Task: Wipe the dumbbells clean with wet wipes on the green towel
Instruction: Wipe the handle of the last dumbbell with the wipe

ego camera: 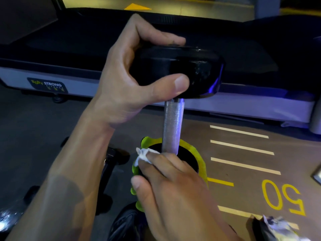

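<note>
A black dumbbell (172, 124) with a knurled silver handle stands upright, its lower head resting on the green towel (202, 162). My left hand (132, 79) grips the upper black head, thumb on its side and fingers over the top. My right hand (172, 186) holds a crumpled white wet wipe (145, 155) and presses it against the lower head beside the handle's base. Most of the towel is hidden under my right hand and the dumbbell.
A treadmill (52, 84) with a dark belt runs across the back. More dark dumbbells (107, 164) lie on the floor at left. Yellow floor markings and the number 50 (283, 197) are at right. A shiny wipes packet (281, 226) lies at the bottom right.
</note>
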Demonstrator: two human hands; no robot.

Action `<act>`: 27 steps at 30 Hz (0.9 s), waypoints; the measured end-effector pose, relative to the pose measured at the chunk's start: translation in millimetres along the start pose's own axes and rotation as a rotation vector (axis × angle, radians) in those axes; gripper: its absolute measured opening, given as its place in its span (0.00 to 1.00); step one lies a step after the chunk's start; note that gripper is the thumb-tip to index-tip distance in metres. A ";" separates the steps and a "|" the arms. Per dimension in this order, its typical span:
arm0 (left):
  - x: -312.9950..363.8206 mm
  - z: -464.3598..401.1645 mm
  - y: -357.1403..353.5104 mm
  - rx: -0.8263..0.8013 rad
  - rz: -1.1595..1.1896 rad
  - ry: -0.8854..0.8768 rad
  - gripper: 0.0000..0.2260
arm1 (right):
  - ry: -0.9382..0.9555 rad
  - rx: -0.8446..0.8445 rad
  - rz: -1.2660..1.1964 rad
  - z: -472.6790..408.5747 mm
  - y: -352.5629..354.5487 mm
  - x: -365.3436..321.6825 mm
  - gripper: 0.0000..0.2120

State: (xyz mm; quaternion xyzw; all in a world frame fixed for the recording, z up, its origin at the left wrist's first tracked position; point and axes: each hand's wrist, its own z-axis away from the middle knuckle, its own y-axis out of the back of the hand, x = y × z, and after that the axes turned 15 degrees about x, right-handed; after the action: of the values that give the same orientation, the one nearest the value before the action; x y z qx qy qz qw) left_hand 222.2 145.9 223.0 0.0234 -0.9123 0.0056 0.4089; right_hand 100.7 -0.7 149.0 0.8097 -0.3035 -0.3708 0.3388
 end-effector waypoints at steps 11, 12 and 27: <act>-6.0 1.0 7.1 0.059 0.012 0.006 0.19 | -0.183 0.097 -0.295 33.7 22.5 46.0 0.23; -6.7 1.0 7.2 0.063 0.019 0.010 0.19 | -0.155 0.074 -0.270 32.4 19.0 42.8 0.25; -10.3 4.1 9.9 0.079 -0.005 0.003 0.18 | -0.186 0.099 -0.221 -21.0 23.7 19.2 0.32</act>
State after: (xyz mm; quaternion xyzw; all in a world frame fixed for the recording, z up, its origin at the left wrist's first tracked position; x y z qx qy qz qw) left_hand 225.5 156.0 212.6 0.0418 -0.9107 0.0404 0.4090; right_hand 122.2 -22.0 170.1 0.8160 -0.2608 -0.4638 0.2259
